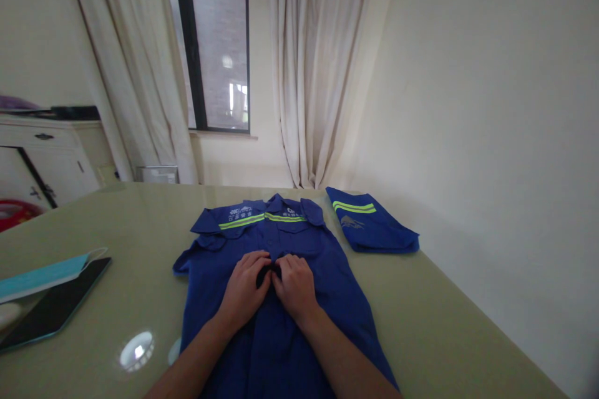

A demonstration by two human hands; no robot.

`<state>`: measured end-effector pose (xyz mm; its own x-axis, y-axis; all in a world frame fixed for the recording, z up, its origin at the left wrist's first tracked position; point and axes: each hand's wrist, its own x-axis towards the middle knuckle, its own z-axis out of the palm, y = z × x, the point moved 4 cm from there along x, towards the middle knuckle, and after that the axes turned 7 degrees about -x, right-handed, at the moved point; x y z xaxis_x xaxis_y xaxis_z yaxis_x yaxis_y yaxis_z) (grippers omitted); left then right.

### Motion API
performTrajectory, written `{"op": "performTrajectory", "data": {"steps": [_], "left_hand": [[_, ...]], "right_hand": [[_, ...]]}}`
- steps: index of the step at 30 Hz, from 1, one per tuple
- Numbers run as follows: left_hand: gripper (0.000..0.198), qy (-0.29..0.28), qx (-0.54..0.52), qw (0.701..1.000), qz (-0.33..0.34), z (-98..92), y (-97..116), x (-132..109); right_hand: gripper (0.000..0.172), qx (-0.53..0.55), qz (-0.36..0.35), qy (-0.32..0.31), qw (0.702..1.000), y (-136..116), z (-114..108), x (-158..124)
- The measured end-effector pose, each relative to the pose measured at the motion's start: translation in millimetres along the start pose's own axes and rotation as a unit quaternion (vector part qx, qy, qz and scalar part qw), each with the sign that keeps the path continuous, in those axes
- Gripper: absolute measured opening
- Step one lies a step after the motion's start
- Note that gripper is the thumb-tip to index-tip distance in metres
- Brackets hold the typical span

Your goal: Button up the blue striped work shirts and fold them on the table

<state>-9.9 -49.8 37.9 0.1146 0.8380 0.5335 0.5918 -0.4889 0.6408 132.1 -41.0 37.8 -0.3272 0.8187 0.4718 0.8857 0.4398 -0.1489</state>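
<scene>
Blue shirt (334, 305) lies spread on the table (140, 224), in the middle of the scene, with its collar (276, 202) at the far end and two yellow-green stripes across its chest. Your left hand (246, 287) and your right hand (297, 287) both rest on the middle of its front, just beside each other. The fingers of each hand are curved and narrow, with the tips near together; I cannot tell if they pinch the cloth, because the tips are partly hidden. Far right of the shirt, a folded blue garment (374, 230) with similar stripes lies on the table. At the left, a light blue mask (44, 277) lies partly over a dark flat object (63, 305).
</scene>
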Motion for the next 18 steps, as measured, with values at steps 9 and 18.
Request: {"op": "performTrajectory", "data": {"steps": [9,18], "left_hand": [[0.049,-0.089,-0.035,0.995,-0.017,12.9,-16,6],[0.031,-0.032,-0.064,0.991,-0.115,6.5,-29,18]], "right_hand": [[0.013,-0.076,-0.024,-0.018,0.997,-3,14,12],[0.01,-0.082,-0.076,0.027,0.993,-5,16,21]]}}
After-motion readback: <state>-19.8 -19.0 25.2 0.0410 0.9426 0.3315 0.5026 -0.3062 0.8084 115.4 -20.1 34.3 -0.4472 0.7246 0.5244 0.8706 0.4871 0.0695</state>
